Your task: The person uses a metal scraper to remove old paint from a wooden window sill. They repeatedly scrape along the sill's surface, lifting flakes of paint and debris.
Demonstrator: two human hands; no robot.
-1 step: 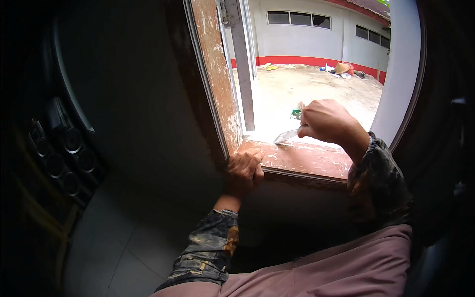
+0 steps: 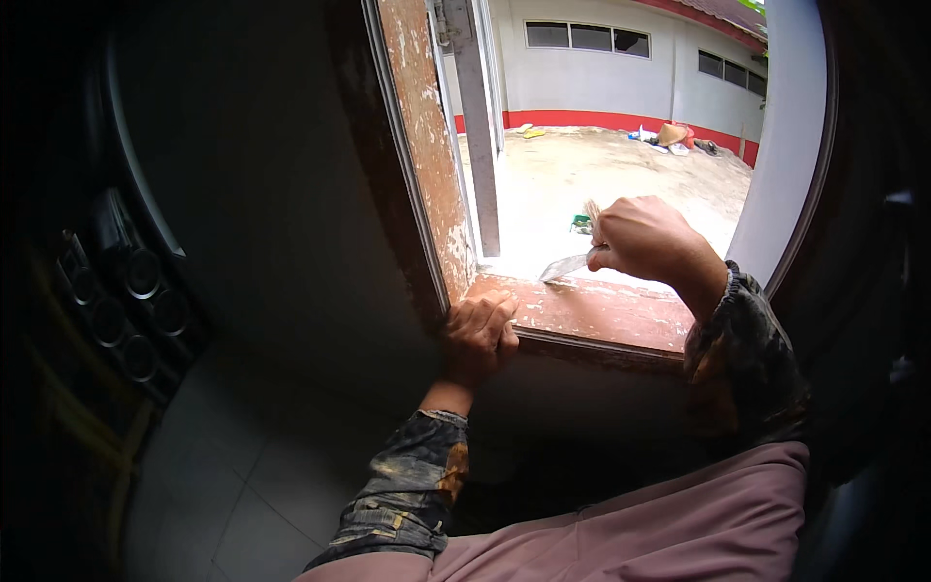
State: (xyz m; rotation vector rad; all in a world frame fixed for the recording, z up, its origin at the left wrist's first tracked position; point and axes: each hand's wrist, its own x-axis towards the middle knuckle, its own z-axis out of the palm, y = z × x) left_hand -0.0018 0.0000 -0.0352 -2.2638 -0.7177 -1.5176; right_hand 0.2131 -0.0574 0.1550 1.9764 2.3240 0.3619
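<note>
My right hand (image 2: 655,238) is closed around a scraper (image 2: 565,267) with a flat, pale blade. Its blade slants down to the left, the tip at the far edge of the reddish-brown window sill (image 2: 601,312); a pale end sticks up above my fist. White specks and worn paint mark the sill. At the sill's left corner, my left hand (image 2: 480,330) grips the near edge with bent fingers. Beside it rises the brown window frame (image 2: 427,126), its paint flaked off in patches.
Outside, a small green object (image 2: 581,224) lies on the bright ground beyond the sill. Farther off, a heap of mixed items (image 2: 674,138) rests by a white wall with a red band. A grey upright post (image 2: 477,126) stands at the opening's left. Dark speakers (image 2: 141,276) sit indoors at far left.
</note>
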